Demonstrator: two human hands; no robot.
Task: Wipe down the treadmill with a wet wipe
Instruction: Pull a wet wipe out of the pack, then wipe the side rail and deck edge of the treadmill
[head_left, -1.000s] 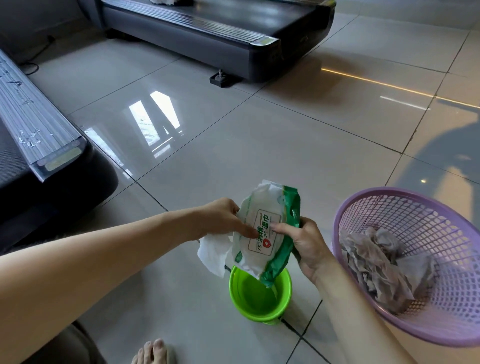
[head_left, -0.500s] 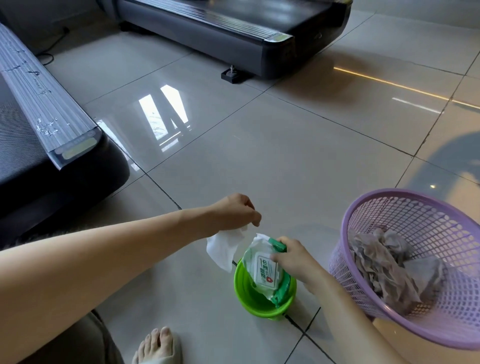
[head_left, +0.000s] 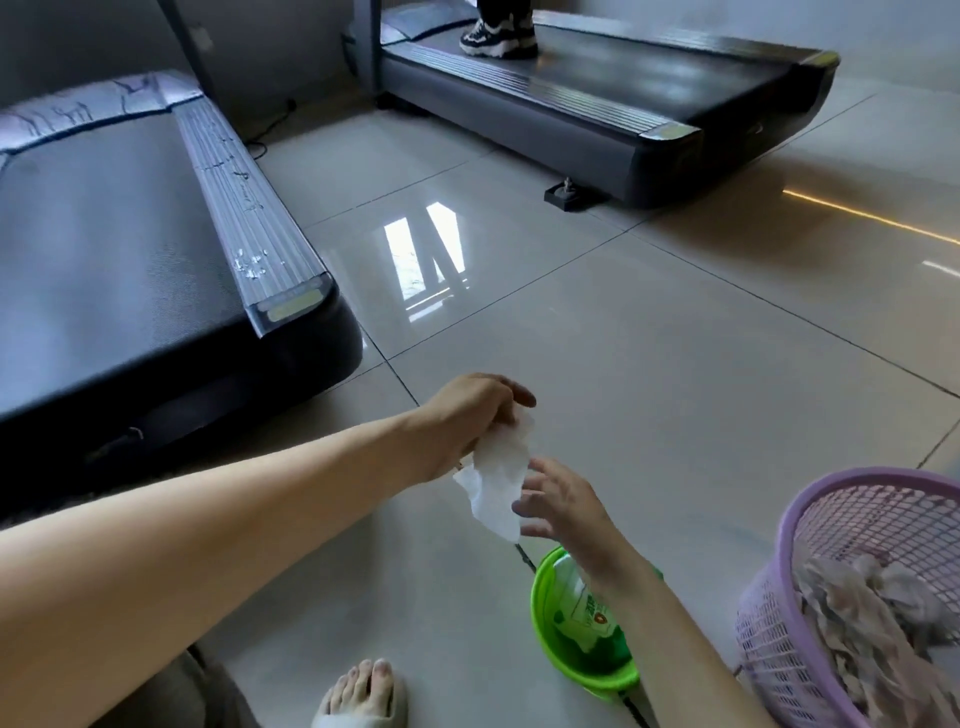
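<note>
Left grip round wet wipe (purple basket beside)

Both forearms are bare, with no sleeves in view. At six o'clock a bare-toed foot sits in a pale open-toed slipper, its band crossing just behind the toes. At seven o'clock, a patch of grey-brown trouser fabric shows.

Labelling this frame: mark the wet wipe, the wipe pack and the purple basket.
wet wipe (head_left: 496, 480), head view, middle of the hanging sheet.
wipe pack (head_left: 579, 605), head view, its white face.
purple basket (head_left: 852, 480), head view, near rim.
</note>
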